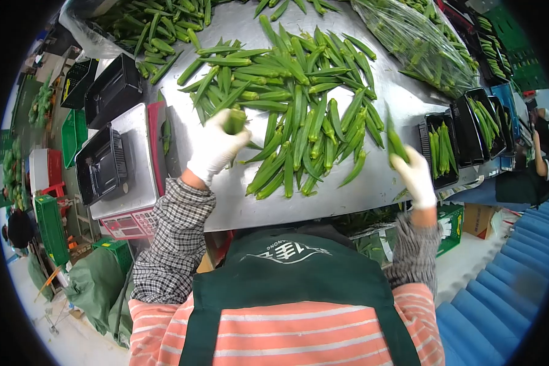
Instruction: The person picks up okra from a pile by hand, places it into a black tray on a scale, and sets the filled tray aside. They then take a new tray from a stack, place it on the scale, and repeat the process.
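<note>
My left hand, in a white glove, is closed around okra at the left edge of a loose okra pile; how many pods it holds is hidden. To the right of the pile, my gloved right hand grips an okra pod that points away from me. The pile is spread over a metal table. Just right of my right hand, a black tray has okra pods lying in it lengthwise.
On the left, a scale carries a black tray, with another black tray behind it. More okra lies at the far left. A clear plastic bag of okra is at the far right. Another person is at the right.
</note>
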Motion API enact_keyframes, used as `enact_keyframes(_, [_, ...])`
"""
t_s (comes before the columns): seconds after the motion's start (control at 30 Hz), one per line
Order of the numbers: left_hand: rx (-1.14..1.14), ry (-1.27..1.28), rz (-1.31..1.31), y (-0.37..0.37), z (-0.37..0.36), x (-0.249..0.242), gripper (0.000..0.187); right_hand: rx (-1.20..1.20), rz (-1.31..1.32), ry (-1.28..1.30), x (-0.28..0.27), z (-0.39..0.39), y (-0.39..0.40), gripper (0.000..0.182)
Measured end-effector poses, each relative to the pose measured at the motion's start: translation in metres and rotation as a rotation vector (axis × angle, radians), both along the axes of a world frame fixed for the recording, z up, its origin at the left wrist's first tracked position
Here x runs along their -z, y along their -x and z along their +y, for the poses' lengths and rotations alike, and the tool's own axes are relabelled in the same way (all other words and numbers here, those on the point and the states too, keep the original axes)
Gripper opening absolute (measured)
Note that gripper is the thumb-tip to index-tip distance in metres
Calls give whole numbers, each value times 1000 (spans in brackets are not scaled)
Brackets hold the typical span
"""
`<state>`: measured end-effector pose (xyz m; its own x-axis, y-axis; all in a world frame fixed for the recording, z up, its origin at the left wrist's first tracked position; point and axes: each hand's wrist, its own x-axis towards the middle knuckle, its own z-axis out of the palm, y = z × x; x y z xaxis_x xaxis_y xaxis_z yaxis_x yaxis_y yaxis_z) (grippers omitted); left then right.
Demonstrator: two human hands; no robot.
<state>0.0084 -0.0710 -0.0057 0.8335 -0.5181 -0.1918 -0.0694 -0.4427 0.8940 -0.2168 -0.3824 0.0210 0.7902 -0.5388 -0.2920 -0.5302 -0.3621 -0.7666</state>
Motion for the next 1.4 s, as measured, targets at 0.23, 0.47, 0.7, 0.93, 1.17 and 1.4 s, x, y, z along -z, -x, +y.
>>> enact_keyframes(0.23, [413,-674,-385,25,-33,36,35,379,149,181,-8,-8,153,18])
enact_keyframes(0.47, [151,-76,46,21,21,14,31,-68,-95,288,5,58,27,20])
enact_keyframes(0.7, [-6,475,614,34,63,3,34,-450,-19,487,44,134,-60,28])
enact_keyframes(0.93, [-9,700,784,44,70,-4,32,-198,-138,-94,16,134,-61,22])
enact_keyframes(1.17, [227,520,542,75,9,-31,29,-95,-558,-44,-15,185,-28,28])
enact_keyframes(1.4, [475,467,849,137,-59,-33,28,652,-438,-323,-35,164,67,15])
